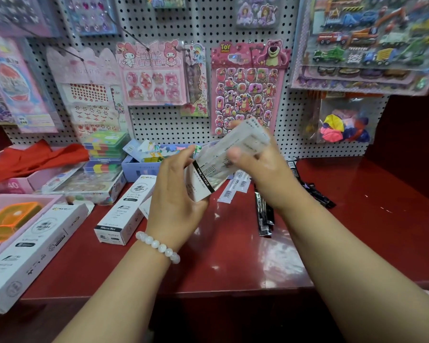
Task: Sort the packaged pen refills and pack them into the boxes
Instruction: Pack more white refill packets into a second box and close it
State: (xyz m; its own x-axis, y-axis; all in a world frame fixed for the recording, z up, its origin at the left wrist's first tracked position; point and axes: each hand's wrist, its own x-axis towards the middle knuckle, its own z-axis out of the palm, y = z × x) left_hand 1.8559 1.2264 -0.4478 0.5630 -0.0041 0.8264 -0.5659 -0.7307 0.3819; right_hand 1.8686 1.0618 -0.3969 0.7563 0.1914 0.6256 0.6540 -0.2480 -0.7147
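Red shop counter [208, 256] under a pegboard [203, 28] hung with sticker sheets: both hands hold one white refill box [223, 159] in the air above it.

Left hand [176, 194] curls its fingers round the box's near end, by the black band; right hand [260, 167] grips the far end, thumb on the front face. Black packaged refills [265, 214] lie on the counter right of the hands, white ones [233, 191] just behind. Two more white boxes [124, 211] lie at left, one at the near left edge [32, 253].
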